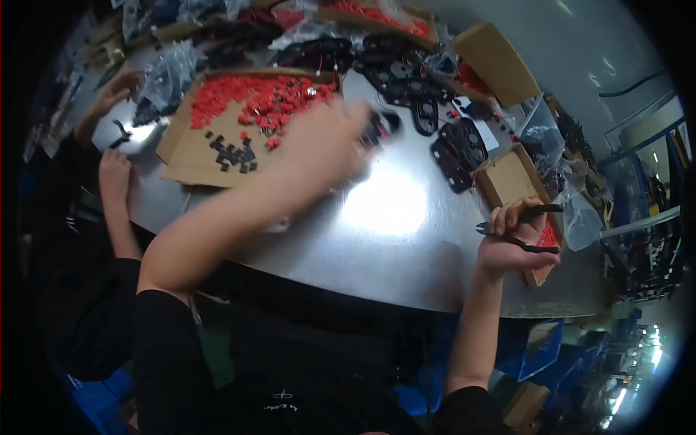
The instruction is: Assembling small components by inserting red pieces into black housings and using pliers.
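Observation:
My left hand (330,141) is smeared by motion over the table, at the right edge of a shallow cardboard tray (177,138). A small dark part (378,129) shows at its fingertips; whether the fingers grip it cannot be told. Inside the tray lie many small red parts (246,98) and a cluster of black ones (235,154). At the right, my right hand (516,235) is closed around a pair of cutting pliers (533,246) with black handles, their jaws pointing left. The handles are spread apart.
Black molded housings (461,154) with thin wires lie at the back right. Cardboard boxes (507,177) and clear plastic bags (580,221) line the right edge. At the left, a co-worker's hands (116,170) rest near a black tool (122,134) and another bag (170,76).

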A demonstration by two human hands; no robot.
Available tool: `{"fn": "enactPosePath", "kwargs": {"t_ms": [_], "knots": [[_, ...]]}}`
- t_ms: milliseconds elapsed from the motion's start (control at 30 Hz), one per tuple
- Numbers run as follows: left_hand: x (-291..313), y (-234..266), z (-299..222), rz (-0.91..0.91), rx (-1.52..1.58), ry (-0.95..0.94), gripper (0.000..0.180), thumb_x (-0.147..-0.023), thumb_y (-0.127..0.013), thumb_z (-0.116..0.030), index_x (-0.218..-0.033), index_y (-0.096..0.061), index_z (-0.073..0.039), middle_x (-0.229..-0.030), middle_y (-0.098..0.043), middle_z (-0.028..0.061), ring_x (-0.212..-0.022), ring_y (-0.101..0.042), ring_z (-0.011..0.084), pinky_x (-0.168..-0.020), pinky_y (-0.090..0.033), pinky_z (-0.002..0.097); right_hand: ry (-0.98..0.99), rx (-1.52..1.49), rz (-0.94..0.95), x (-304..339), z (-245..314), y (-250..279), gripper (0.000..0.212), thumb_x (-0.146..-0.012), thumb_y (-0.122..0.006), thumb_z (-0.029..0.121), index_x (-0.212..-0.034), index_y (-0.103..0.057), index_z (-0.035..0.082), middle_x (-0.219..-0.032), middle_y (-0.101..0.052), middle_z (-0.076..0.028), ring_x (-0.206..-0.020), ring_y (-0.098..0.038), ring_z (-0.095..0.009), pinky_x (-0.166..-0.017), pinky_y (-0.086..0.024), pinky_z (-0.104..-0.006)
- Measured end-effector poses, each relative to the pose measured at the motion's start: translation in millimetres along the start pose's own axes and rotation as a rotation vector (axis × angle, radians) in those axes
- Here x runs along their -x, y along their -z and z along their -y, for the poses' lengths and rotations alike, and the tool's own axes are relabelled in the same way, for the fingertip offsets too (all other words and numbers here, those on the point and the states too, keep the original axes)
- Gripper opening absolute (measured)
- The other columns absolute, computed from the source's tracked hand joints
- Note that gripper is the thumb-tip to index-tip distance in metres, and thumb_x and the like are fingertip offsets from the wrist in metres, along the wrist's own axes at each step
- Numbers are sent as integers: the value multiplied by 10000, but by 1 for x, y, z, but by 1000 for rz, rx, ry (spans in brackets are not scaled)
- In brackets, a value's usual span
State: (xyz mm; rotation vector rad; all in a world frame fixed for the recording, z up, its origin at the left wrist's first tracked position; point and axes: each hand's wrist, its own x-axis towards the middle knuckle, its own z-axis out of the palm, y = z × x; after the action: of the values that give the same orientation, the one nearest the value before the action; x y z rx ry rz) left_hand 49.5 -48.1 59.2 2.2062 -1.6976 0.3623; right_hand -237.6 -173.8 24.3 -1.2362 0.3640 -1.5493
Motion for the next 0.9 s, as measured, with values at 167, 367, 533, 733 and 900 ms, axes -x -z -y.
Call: {"fn": "enactPosePath", "kwargs": {"t_ms": [167, 367, 533, 733, 900], "knots": [[-91, 13, 143, -337, -593, 388, 745, -884, -744, -515, -1440, -504, -82, -1421, -542, 152, -1336, -496, 323, -956, -486, 618, -106, 262, 74, 6, -24, -1, 1130, -724, -345, 1053, -1219, -560, 61, -771, -443, 18, -613, -379, -48, -525, -286, -209], [-158, -64, 143, -39, -261, 193, 528, -924, -703, -443, -1304, -644, -81, -1279, -656, 187, -1217, -623, 376, -967, -545, 534, -19, 535, 393, 6, -30, 1, 1138, -770, -472, 978, -1339, -584, -1, -793, -484, 14, -596, -390, -56, -517, -250, -254], [-174, -96, 184, 83, -22, 384, 542, -890, -758, -384, -1327, -616, -96, -1324, -658, 193, -1239, -621, 385, -991, -528, 516, 220, 1126, 586, 11, -46, -8, 981, -752, -840, 512, -1499, -477, -10, -1063, -645, -158, -933, -646, -331, -815, -523, -400], [-158, -62, 145, -285, -96, 368, 623, -809, -832, -351, -1280, -554, -52, -1230, -652, 172, -1201, -605, 376, -947, -512, 528, 187, 1407, 654, 19, -41, -3, 694, -870, -755, 319, -1463, -542, 26, -1429, -535, -214, -1348, -481, -396, -1103, -380, -537], [-38, -1, 103, -442, 533, 141, 535, -829, -798, -254, -1229, -534, -16, -1184, -646, 215, -1110, -655, 387, -947, -517, 461, 252, 1045, 640, 26, -41, -36, 397, -885, -728, 134, -1267, -674, 42, -1350, -596, -191, -1233, -588, -409, -1055, -473, -478]]}}
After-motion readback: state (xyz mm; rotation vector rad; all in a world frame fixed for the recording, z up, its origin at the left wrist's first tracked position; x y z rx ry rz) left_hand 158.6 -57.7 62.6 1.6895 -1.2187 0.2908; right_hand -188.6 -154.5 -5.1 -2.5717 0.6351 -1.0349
